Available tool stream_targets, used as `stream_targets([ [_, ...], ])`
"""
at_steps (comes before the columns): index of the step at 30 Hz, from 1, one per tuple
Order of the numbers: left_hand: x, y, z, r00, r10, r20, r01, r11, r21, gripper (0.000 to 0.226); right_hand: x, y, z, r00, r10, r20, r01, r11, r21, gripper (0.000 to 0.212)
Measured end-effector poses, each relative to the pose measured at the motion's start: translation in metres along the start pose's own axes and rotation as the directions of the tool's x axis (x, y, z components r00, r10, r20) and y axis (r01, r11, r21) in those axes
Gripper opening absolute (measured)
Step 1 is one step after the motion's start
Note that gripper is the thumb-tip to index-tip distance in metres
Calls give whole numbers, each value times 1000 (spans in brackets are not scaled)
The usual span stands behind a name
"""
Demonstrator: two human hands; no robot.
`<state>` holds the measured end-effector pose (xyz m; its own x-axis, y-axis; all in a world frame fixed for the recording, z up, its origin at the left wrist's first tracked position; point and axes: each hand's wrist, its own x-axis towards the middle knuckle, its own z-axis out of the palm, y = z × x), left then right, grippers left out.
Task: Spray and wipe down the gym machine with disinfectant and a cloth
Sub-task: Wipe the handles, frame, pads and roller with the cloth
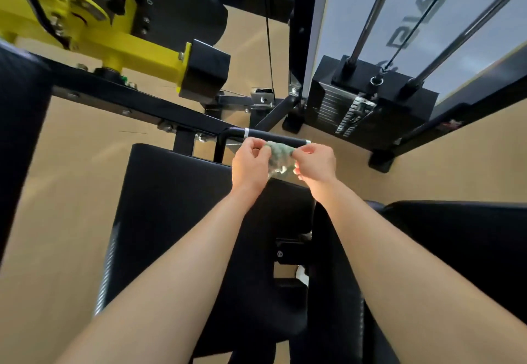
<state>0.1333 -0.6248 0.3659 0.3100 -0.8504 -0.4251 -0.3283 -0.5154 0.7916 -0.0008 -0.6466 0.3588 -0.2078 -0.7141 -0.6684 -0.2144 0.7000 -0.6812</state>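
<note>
A small grey-green cloth is bunched between both hands just above the far edge of the black padded seat. My left hand pinches its left side and my right hand pinches its right side. Right behind the cloth runs a black handle bar with silver end rings. No spray bottle is in view.
A yellow and black pivot arm hangs at upper left. The weight stack with guide rods stands at upper right. Another black pad lies at right, a dark pad at the left edge, and tan floor around.
</note>
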Motion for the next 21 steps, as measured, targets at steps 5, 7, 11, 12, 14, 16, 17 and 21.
stream_targets([
  [5,59,-14,5,949,175,-262,-74,932,355,11,55,-19,42,922,-384,-53,344,873,-345,26],
  [7,79,-27,-1,932,214,-292,-28,847,530,15,76,-15,57,880,-448,159,468,760,-450,50],
  [11,102,-54,-21,883,458,-100,-248,638,729,50,106,-1,75,789,-393,473,613,555,-562,49],
  [12,106,-59,-24,863,502,59,-387,580,717,55,111,1,78,762,-412,499,647,518,-560,44],
  [14,114,-59,-28,818,454,354,-548,427,719,57,118,4,77,732,-430,528,681,488,-546,39],
  [16,126,-50,-28,773,384,505,-611,234,757,51,126,9,70,721,-433,541,692,497,-523,35],
  [17,134,-44,-27,742,360,566,-639,122,760,47,128,13,65,725,-434,535,688,504,-522,32],
  [21,154,-23,-12,639,214,739,-737,-102,668,43,134,26,43,761,-432,484,648,540,-537,29],
])
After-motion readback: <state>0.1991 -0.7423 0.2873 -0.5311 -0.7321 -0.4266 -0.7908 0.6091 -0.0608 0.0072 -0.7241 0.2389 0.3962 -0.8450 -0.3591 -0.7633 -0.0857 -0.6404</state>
